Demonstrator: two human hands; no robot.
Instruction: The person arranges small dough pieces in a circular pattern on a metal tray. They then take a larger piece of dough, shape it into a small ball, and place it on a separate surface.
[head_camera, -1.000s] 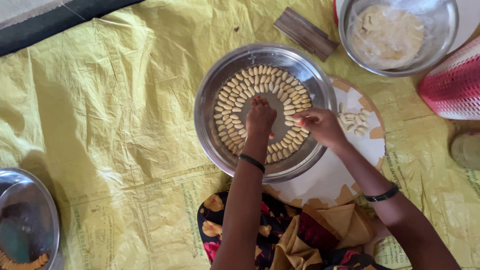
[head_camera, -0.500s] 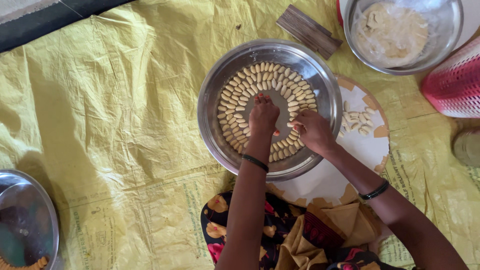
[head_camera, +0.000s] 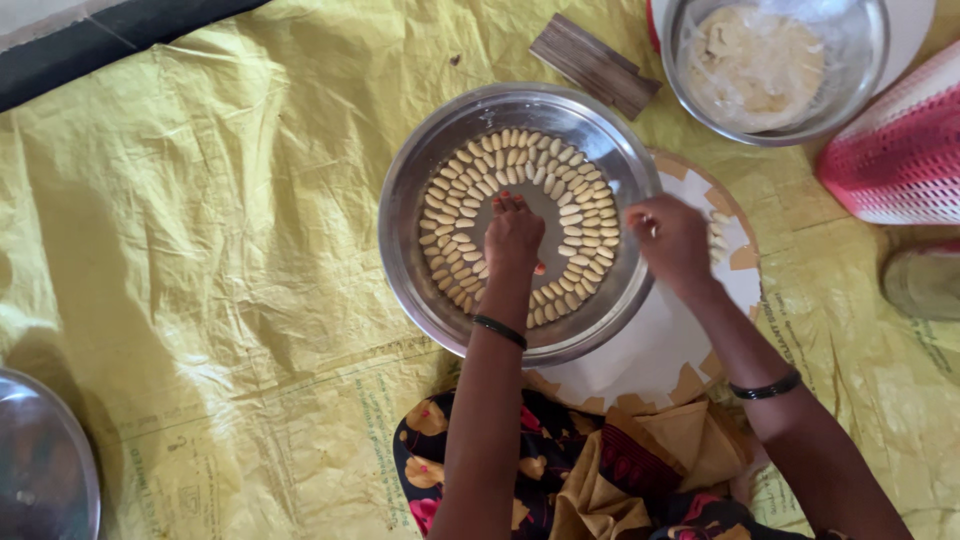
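My left hand (head_camera: 513, 237) rests fingers-down, empty, inside the ringed small pale dough pieces (head_camera: 585, 215) in the round steel tray (head_camera: 420, 170); right hand (head_camera: 672, 240), pinched at tray's right rim, contents unclear.

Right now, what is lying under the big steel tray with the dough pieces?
Under the steel tray lies a round white board; only its right and lower edge shows, with a few dough pieces on it. Below both is the yellow sheet. The rest of the board is covered.
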